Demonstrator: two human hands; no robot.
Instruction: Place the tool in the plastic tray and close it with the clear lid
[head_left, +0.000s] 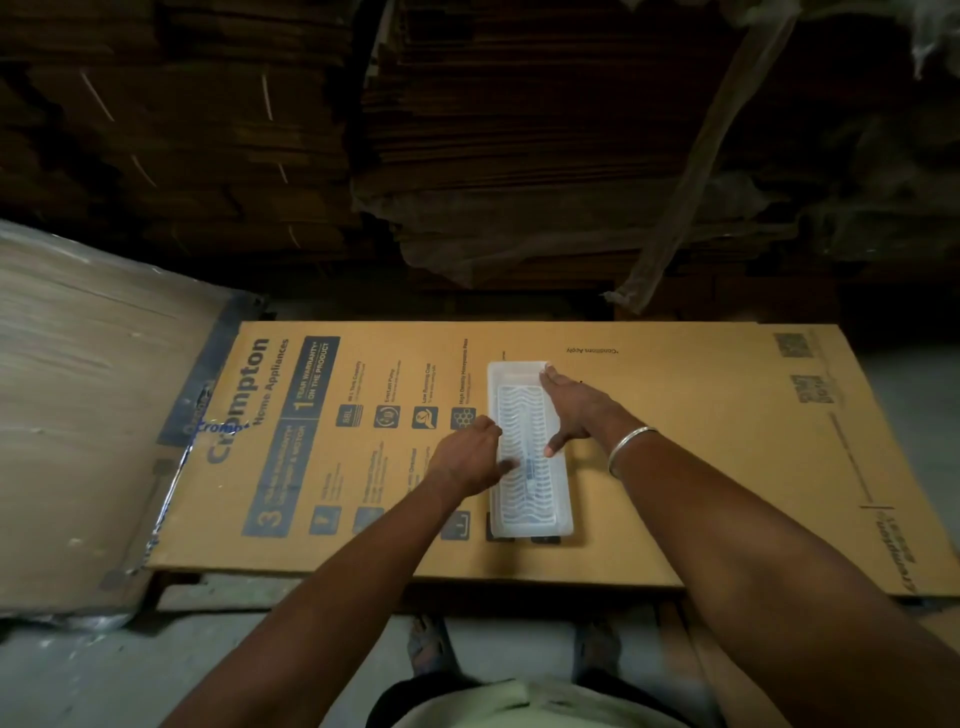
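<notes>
A long white plastic tray (530, 522) lies lengthwise on a flat printed cardboard sheet (675, 467). A clear ribbed lid (522, 415) rests on top of it. Through the lid I make out a thin bluish tool (529, 464) inside, blurred. My left hand (467, 457) sits at the tray's left edge, fingers curled, thumb pressing on the lid. My right hand (571, 408) lies flat along the tray's right side, fingers spread, fingertips near the far corner and thumb on the lid. Neither hand grips anything.
Tall stacks of flattened cardboard (519, 130) rise behind the sheet. A wrapped bundle of board (93, 395) leans at the left. My feet (431, 644) stand on the concrete floor at the sheet's near edge.
</notes>
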